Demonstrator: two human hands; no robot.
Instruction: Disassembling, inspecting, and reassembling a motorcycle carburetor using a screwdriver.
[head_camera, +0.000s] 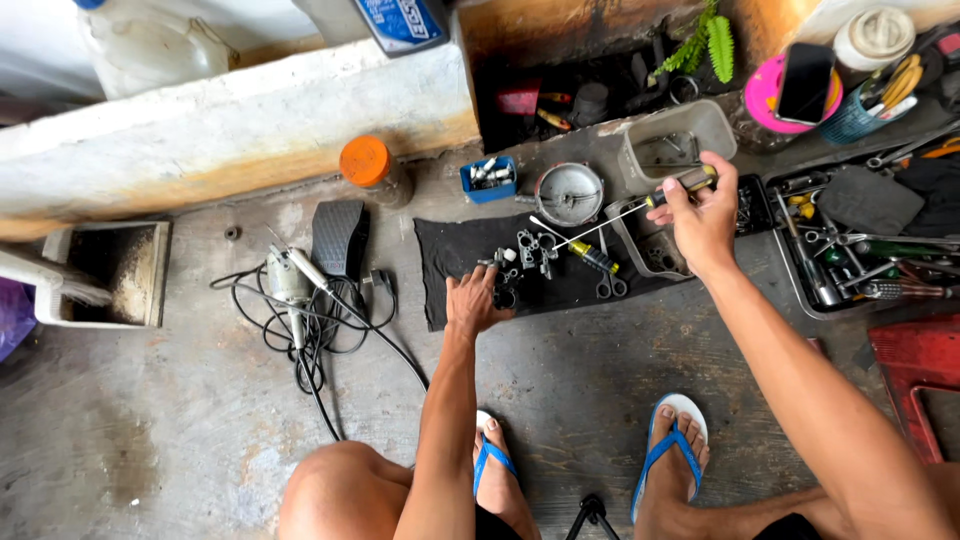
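My left hand (473, 300) reaches down onto a black cloth (455, 255) on the concrete floor, fingers on a small dark metal part among several small engine parts (530, 250). My right hand (703, 215) is raised over the cloth's right end and grips a screwdriver (625, 210) by its dark and yellow handle, the thin shaft pointing left toward the parts. Scissors (610, 285) and a second yellow-handled screwdriver (593, 257) lie on the cloth.
A round metal bowl (570, 193), a small blue box of bits (488, 178), an orange-capped jar (368, 165), grey plastic tubs (680, 140), a tool tray (850, 250), a corded power tool (290, 285) with a foot pedal (338, 235), and my feet in blue sandals (670, 450).
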